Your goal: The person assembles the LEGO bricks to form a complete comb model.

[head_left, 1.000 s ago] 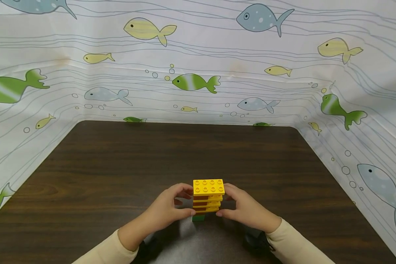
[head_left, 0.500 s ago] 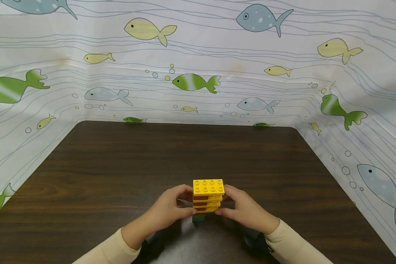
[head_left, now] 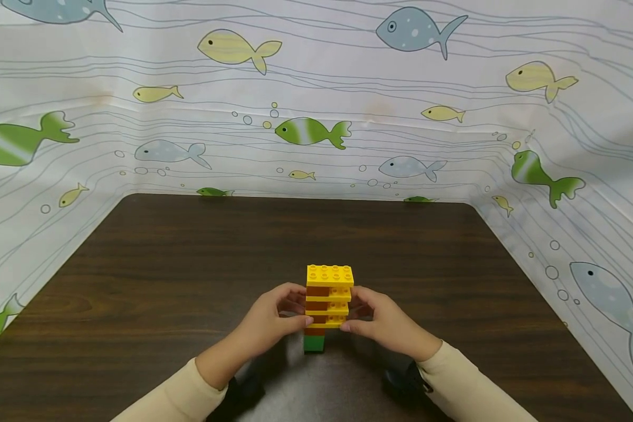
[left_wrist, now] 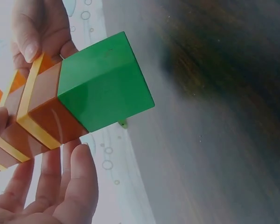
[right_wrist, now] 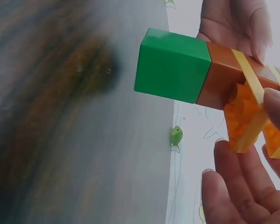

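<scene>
A tall tower of toy building bricks (head_left: 316, 321) is held between both hands in the head view. Brown bricks alternate with wider yellow plates (head_left: 330, 275) that jut out to the right. At the lower end sits a green brick (left_wrist: 102, 86), which appears to hang above the table in both wrist views. My left hand (head_left: 275, 319) grips the left side, thumb at the front and fingers behind. On the right, my right hand (head_left: 387, 324) pinches the jutting yellow plates between thumb and fingers, its thumb (right_wrist: 276, 105) near a plate edge. Some fingertips are hidden behind the tower.
The dark wood-grain table (head_left: 190, 252) spreads around the hands. A white fish-print cloth (head_left: 316, 76) stands along its back and sides. A dark wrist device (head_left: 411, 378) sits under the right wrist, and another (head_left: 245, 384) under the left.
The tower's top has risen in the head view, so more of its front and the green brick shows. Both hands have shifted slightly up with it, still gripping.
</scene>
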A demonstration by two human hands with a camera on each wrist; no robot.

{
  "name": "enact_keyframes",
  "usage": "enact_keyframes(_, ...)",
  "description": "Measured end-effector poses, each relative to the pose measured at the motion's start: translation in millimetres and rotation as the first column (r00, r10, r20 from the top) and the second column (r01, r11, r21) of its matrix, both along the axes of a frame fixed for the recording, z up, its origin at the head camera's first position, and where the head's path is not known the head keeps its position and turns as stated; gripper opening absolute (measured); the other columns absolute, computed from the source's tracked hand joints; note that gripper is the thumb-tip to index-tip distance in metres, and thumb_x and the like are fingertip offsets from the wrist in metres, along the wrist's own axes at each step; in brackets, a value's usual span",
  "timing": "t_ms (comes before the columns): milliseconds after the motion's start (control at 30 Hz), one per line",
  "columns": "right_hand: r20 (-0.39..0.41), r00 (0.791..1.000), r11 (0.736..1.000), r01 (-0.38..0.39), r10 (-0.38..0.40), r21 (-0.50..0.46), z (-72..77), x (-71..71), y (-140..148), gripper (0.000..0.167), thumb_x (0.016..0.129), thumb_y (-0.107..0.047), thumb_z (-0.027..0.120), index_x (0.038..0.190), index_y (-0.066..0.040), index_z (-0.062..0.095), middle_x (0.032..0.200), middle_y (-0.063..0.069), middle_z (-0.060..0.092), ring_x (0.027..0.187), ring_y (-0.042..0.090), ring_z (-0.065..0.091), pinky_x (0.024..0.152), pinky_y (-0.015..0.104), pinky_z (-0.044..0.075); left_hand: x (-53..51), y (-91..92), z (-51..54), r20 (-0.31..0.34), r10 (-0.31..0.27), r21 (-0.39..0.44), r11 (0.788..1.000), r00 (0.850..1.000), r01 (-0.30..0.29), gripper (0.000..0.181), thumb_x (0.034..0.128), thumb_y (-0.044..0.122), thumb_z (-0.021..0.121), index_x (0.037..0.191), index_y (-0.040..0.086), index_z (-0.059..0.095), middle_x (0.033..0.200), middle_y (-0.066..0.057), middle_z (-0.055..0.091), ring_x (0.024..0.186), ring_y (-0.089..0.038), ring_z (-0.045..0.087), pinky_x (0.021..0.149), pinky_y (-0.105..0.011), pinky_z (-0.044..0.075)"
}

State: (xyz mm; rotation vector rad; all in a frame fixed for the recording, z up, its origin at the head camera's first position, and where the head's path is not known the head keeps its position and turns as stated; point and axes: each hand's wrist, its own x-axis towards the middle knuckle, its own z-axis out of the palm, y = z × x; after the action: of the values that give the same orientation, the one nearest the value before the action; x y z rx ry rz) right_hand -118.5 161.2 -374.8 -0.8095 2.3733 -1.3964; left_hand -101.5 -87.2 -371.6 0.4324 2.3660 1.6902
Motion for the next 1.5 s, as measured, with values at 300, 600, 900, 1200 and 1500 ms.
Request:
enact_keyframes(300,0.063,0.998,1.0,0.006,-0.005,-0.014,2.9,-13.5,-6,0.05,0.09,-0.017,0.069,0.133,0.003,0.05,0.116,0.014,0.062,0.101,0.025,0.063,0.081,0.027,0.054,-6.8,-4.9,1.8,0.083,0.034,0.073,0.997,0.996,-0.04,0.045,0.0881,0.016,0.07,0.126,-0.001,0.053,0.109,-0.011,0.06,0.095,-0.021,0.06,0.083,-0.039,0.053)
enact_keyframes(600,0.2,0.979,0.997,0.057,-0.045,-0.054,2.3,-26.9,-7,0.059,0.092,-0.02,0.068,0.14,0.004,0.044,0.125,0.016,0.059,0.106,0.025,0.06,0.089,0.034,0.052,-23.5,-4.3,2.7,0.214,0.054,0.081,0.994,0.975,-0.073,0.048,0.0893,0.017,0.069,0.129,-0.002,0.052,0.108,-0.014,0.062,0.093,-0.022,0.063,0.081,-0.041,0.055)
enact_keyframes(900,0.311,0.947,0.993,0.098,-0.074,-0.063,-3.6,-38.7,-8,0.063,0.092,-0.022,0.067,0.143,0.003,0.04,0.124,0.016,0.059,0.105,0.024,0.061,0.09,0.037,0.052,-39.0,-5.6,2.1,0.301,0.04,0.084,0.994,0.953,-0.068,0.048,0.0911,0.015,0.067,0.131,-0.004,0.049,0.113,-0.018,0.06,0.094,-0.026,0.066,0.083,-0.044,0.054)
enact_keyframes(1200,0.332,0.939,0.994,0.107,-0.09,-0.033,-7.2,-47.2,-10,0.061,0.095,-0.019,0.063,0.144,0.006,0.038,0.13,0.02,0.056,0.109,0.026,0.06,0.09,0.038,0.052,-51.4,-6.7,-1.4,0.352,0.014,0.072,0.996,0.936,-0.042,0.047,0.0929,0.012,0.065,0.131,-0.008,0.047,0.116,-0.022,0.06,0.094,-0.029,0.067,0.081,-0.046,0.055)
enact_keyframes(1500,0.34,0.931,0.99,0.137,-0.133,0.012,-11.1,-54.6,-14,0.058,0.095,-0.021,0.062,0.142,0.004,0.042,0.127,0.017,0.059,0.102,0.022,0.061,0.087,0.037,0.053,-64.3,-7.6,-9.3,0.377,0.008,0.036,0.999,0.926,-0.023,0.048,0.0945,0.018,0.063,0.133,-0.005,0.047,0.118,-0.019,0.061,0.093,-0.026,0.067,0.08,-0.044,0.055)
